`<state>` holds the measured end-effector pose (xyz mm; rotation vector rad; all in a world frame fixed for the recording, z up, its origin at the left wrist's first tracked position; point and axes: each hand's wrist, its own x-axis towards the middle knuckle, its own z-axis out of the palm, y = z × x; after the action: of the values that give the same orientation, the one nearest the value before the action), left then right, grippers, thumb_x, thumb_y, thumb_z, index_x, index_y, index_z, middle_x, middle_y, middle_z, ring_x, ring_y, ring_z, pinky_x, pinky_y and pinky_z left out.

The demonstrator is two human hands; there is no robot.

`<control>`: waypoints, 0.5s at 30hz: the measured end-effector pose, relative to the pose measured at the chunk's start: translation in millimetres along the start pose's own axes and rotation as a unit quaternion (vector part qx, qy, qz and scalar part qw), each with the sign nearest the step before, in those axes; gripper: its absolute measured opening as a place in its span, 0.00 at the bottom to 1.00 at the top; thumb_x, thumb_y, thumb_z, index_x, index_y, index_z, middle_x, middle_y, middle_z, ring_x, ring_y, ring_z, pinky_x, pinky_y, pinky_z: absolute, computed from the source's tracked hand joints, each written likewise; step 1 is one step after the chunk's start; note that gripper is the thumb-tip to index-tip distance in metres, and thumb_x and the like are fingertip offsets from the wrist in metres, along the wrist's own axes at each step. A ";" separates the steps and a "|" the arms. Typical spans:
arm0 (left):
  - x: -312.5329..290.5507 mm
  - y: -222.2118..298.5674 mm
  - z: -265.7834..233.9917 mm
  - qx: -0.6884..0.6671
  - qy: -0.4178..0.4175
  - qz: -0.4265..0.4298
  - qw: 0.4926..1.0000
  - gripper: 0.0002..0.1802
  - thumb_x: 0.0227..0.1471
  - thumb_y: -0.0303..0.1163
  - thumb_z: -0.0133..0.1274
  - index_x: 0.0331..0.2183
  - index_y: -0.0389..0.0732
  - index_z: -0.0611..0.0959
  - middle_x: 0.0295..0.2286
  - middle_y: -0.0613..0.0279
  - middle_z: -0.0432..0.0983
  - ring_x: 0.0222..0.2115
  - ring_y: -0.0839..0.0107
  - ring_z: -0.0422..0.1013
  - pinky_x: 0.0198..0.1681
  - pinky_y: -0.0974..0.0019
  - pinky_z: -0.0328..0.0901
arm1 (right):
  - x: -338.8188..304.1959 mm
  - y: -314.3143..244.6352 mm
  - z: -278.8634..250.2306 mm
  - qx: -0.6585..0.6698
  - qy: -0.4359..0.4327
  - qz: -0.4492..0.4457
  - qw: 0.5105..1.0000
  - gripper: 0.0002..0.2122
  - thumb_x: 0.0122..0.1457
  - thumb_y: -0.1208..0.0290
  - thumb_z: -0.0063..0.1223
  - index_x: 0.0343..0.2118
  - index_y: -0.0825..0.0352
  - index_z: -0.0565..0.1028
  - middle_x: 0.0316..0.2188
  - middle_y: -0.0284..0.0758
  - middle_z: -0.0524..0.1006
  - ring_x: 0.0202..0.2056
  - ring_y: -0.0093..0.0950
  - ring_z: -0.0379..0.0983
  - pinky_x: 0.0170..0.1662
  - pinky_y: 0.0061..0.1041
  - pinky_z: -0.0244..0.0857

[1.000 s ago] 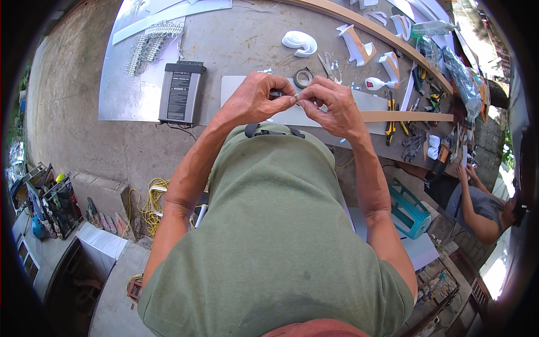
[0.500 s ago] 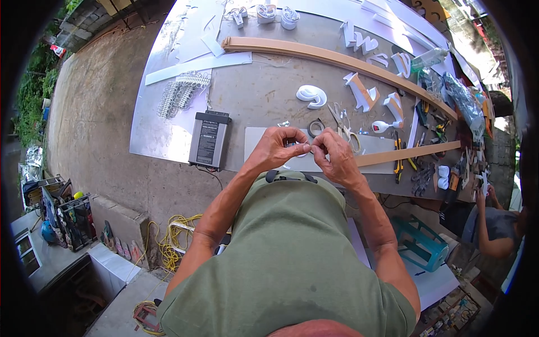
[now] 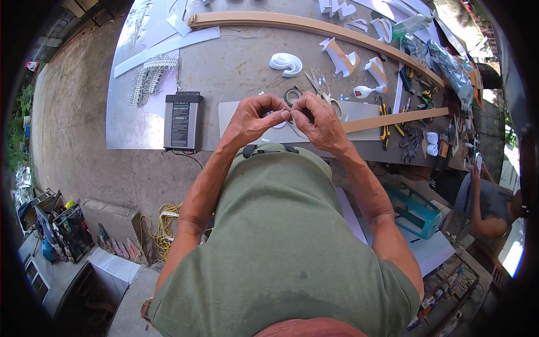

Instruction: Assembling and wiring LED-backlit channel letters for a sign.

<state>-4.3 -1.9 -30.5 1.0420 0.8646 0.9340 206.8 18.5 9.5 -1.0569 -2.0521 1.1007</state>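
My left hand [image 3: 252,119] and my right hand [image 3: 320,122] meet fingertip to fingertip above the near edge of the table. Both are closed in a pinch, and whatever sits between the fingers is too small to make out. Below them lies a flat grey board [image 3: 227,114]. Just beyond the fingertips rests a dark roll of tape [image 3: 292,94], with a pair of scissors [image 3: 336,105] beside it, partly hidden by my right hand. Farther off is a white curved letter-like shape [image 3: 286,65].
A grey metal power supply box [image 3: 184,121] stands left of my hands. A brown strip [image 3: 398,118] runs right, near pliers [image 3: 384,130]. Long brown strips [image 3: 314,24] cross the back; LED module strings [image 3: 150,76] lie left. Another person [image 3: 483,199] is at far right.
The whole view has shifted, so the table and its things sit higher and farther left in the picture. My hands stay pinched together at the fingertips.
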 end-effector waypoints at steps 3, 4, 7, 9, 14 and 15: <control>2.1 1.1 1.7 -0.005 -0.008 -0.015 1.000 0.09 0.56 0.29 0.62 0.36 0.33 0.84 0.31 0.63 0.81 0.33 0.78 0.74 0.39 0.72 0.70 | -0.5 2.6 -3.2 0.026 -0.008 0.029 0.999 0.05 0.61 0.74 0.54 0.33 0.69 0.72 0.24 0.31 0.69 0.24 0.20 0.64 0.27 0.22 0.58; 1.2 2.1 2.8 -0.006 -0.008 -0.017 1.000 0.09 0.56 0.29 0.62 0.36 0.33 0.84 0.31 0.63 0.81 0.33 0.78 0.74 0.39 0.72 0.70 | -1.9 3.2 -3.2 0.039 -0.006 0.044 0.998 0.06 0.62 0.72 0.54 0.33 0.69 0.73 0.23 0.30 0.70 0.23 0.19 0.64 0.26 0.22 0.58; 0.3 6.5 6.5 0.028 -0.004 -0.017 0.999 0.10 0.55 0.29 0.63 0.36 0.33 0.84 0.30 0.65 0.81 0.31 0.81 0.73 0.35 0.76 0.68 | -3.7 5.4 -4.2 0.032 -0.006 0.046 0.998 0.06 0.62 0.71 0.55 0.33 0.69 0.73 0.23 0.29 0.70 0.23 0.18 0.64 0.26 0.21 0.59; -3.1 8.7 9.1 0.090 0.030 -0.021 0.995 0.10 0.55 0.29 0.63 0.36 0.33 0.85 0.28 0.67 0.80 0.28 0.85 0.71 0.30 0.79 0.66 | -5.7 6.9 0.3 0.030 0.000 0.042 0.999 0.06 0.62 0.72 0.55 0.33 0.69 0.73 0.23 0.29 0.70 0.23 0.18 0.64 0.26 0.21 0.59; -5.3 9.1 12.6 0.103 0.053 -0.002 0.993 0.09 0.54 0.28 0.63 0.36 0.33 0.85 0.26 0.68 0.79 0.25 0.86 0.70 0.27 0.79 0.65 | -5.1 5.0 4.9 0.018 0.021 0.033 0.999 0.06 0.61 0.73 0.55 0.33 0.70 0.73 0.23 0.30 0.71 0.23 0.19 0.66 0.26 0.22 0.60; -4.8 9.5 12.9 0.093 0.060 0.002 0.994 0.09 0.54 0.28 0.63 0.36 0.32 0.85 0.25 0.68 0.80 0.24 0.85 0.70 0.26 0.79 0.65 | -5.3 4.7 4.8 0.017 0.022 0.034 0.999 0.06 0.61 0.73 0.55 0.33 0.70 0.73 0.23 0.30 0.71 0.23 0.19 0.66 0.26 0.22 0.60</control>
<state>3.7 -8.3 -17.3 1.1550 1.0653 0.9404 207.6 13.8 2.4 -1.1311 -1.9698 1.1306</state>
